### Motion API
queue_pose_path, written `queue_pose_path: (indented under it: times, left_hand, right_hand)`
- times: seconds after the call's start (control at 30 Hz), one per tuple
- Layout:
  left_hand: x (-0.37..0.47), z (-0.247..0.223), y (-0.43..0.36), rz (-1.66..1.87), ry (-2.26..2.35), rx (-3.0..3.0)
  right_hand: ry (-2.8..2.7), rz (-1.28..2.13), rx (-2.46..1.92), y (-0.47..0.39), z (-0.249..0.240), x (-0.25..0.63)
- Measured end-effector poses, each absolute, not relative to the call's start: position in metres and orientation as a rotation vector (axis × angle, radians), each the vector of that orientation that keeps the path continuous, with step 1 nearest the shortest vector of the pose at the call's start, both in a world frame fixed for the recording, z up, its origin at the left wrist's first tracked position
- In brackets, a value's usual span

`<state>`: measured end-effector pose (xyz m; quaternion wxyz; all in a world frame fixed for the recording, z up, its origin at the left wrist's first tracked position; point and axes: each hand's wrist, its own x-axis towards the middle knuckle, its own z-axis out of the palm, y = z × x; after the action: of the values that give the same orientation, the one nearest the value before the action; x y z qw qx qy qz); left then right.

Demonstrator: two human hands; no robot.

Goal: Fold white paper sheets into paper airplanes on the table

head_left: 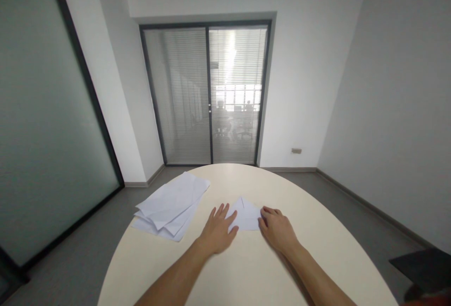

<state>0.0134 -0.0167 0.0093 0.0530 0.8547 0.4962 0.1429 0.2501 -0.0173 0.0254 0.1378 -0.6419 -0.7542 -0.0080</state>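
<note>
A small folded white paper (245, 215) with a pointed top lies on the pale round table (243, 273), between my two hands. My left hand (219, 231) is spread out, palm down, with its thumb and index finger at the paper's left edge. At the right edge, my right hand (277, 228) has its fingers bent and close together, with the fingertips touching the paper's side. A crease line runs down from the paper's peak.
Several loose white sheets (172, 205) lie in an uneven stack at the table's left edge. A dark object (423, 268) stands beyond the table at the lower right. Glass doors with blinds (209, 95) are behind the table.
</note>
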Motion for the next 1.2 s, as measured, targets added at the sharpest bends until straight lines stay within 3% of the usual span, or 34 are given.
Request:
queue_pose_path:
  times: [0.63, 1.2]
  left_hand:
    - [0.016, 0.019, -0.02, 0.647, 1.381, 2.694]
    - [0.015, 0.018, -0.018, 0.705, 1.054, 2.736]
  right_hand:
    - [-2.155, -0.081, -1.886, -0.016, 0.026, 0.253]
    - [-2.186, 0.076, -1.751, -0.008, 0.01, 0.25]
